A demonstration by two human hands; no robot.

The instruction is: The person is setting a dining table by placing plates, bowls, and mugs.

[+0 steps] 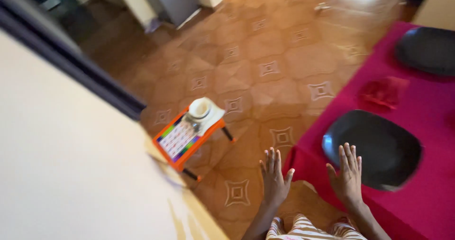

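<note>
While both hands are open and hold nothing, the right hand [347, 174] touches the black plate [379, 150] at the table [426, 207] edge and the left hand [275, 178] hangs beside it.

My two hands, left [274, 176] and right [347, 176], are bare, no rings or watch; my clothing below is cream with reddish-brown stripes.

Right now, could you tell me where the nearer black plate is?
The nearer black plate lies at lower right on the red tablecloth, directly beyond the right hand, with a red napkin farther back.
</note>
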